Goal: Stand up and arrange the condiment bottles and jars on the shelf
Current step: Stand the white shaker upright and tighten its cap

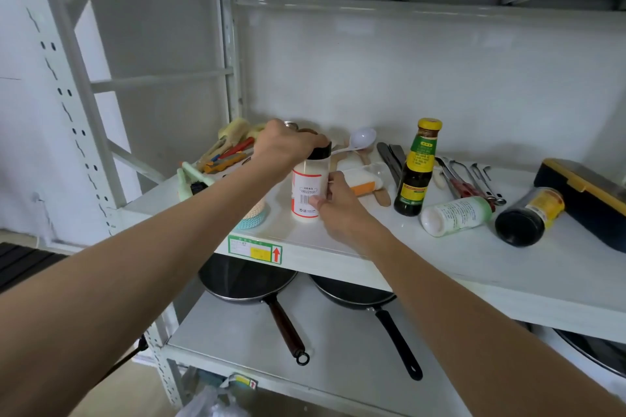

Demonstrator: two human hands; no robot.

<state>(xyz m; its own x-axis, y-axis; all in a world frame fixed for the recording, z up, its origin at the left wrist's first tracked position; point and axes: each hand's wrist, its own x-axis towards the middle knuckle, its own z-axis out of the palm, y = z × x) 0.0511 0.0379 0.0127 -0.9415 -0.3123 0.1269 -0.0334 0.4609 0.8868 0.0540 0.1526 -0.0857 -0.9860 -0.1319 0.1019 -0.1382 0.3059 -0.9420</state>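
A white jar with a red label and black cap stands upright near the front of the white shelf. My left hand grips its cap from above. My right hand holds its lower side. To the right a dark sauce bottle with a yellow cap stands upright. A white bottle with a green cap lies on its side beside it. A dark jar with a yellow label also lies tipped over, bottom toward me.
Brushes and utensils are piled at the shelf's back left, and a white ladle lies behind the jar. Tongs and metal tools and a dark box with yellow trim lie to the right. Two frying pans sit on the shelf below.
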